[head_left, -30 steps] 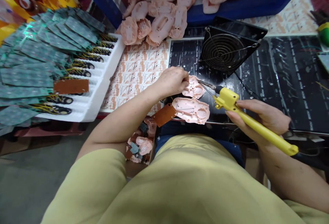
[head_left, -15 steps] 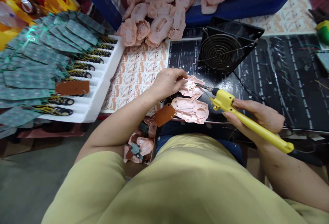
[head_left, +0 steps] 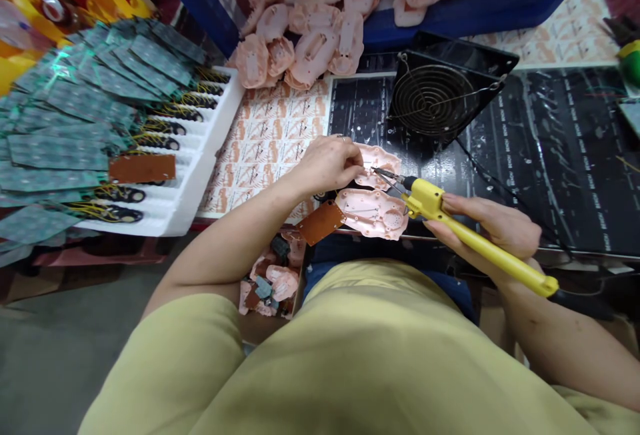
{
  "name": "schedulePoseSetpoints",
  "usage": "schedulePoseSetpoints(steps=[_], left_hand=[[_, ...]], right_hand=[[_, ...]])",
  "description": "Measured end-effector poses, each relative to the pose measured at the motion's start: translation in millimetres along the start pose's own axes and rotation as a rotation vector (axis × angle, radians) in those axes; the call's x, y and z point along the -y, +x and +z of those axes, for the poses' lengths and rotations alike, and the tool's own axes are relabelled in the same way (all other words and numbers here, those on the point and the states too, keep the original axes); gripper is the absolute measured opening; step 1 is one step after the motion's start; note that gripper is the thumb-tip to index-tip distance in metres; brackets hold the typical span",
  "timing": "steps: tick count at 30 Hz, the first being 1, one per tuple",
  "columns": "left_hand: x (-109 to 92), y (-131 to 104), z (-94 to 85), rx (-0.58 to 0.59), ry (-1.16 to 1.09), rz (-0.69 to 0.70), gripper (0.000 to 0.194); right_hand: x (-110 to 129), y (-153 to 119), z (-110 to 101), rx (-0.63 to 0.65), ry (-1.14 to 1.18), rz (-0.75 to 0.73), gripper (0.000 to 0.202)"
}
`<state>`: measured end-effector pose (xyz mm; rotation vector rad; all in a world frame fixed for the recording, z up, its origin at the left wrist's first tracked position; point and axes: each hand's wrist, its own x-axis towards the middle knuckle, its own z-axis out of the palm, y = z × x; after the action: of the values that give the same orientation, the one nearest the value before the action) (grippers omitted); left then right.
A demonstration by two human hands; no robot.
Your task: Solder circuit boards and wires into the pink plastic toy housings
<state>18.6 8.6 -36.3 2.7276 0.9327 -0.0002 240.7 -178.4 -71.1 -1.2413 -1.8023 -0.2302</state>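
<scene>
My right hand (head_left: 493, 225) is closed around a yellow soldering tool (head_left: 475, 238), whose metal tip points left over the upper pink plastic shell (head_left: 379, 157). At that shell's left end, my left hand (head_left: 333, 163) has its fingers pinched together; what they hold, if anything, is hidden. Nearer to me lies a second pink shell (head_left: 373, 214), inner side up, with a round speaker-like grille at its right end. A brown circuit board (head_left: 321, 222) touches its left end and hangs partly over the table edge.
A black fan (head_left: 435, 98) stands behind the shells. The blue crate (head_left: 460, 28) holds several pink shells. At left, a white foam tray (head_left: 200, 175) carries green boards (head_left: 55, 152) and wired parts. Below the table edge sits a box of pink pieces (head_left: 283, 282).
My right hand and the yellow tool have moved slightly left, bringing the tip further over the upper shell. My left hand has shifted very little.
</scene>
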Motion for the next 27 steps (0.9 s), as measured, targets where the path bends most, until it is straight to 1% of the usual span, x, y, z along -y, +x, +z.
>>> schedulePoseSetpoints(steps=[3,7,9,13,16,21,25,27], left_hand=[[-0.8,1.5,-0.2,0.003,0.024,-0.006,0.019],[-1.4,2.4,0.1,-0.004,0.038,-0.009,0.021],[-1.9,2.7,0.3,-0.002,0.030,-0.014,0.021],[-2.5,3.5,-0.2,0.013,0.027,-0.032,0.022],[-2.1,4.4,-0.8,0.029,0.040,-0.033,0.022],[-0.9,4.5,-0.9,0.028,0.028,-0.021,0.022],[-0.6,2.9,-1.5,0.004,0.015,-0.002,0.019],[-0.7,2.3,-2.3,0.002,0.010,0.002,0.018]], right_hand=[[-2.0,2.5,4.6,-0.008,0.004,-0.057,0.049],[-3.4,3.3,3.8,0.031,0.033,-0.082,0.052],[-3.5,1.9,-1.6,0.028,0.061,-0.046,0.055],[-3.7,-3.4,-14.2,-0.052,0.038,0.087,0.059],[-4.1,-6.8,-17.3,-0.054,0.005,0.133,0.060],[-4.3,-6.8,-12.6,-0.005,-0.038,0.103,0.060],[-5.2,-7.7,-7.1,-0.020,0.035,0.018,0.063],[-5.7,-9.5,-5.1,-0.026,0.035,0.005,0.064]])
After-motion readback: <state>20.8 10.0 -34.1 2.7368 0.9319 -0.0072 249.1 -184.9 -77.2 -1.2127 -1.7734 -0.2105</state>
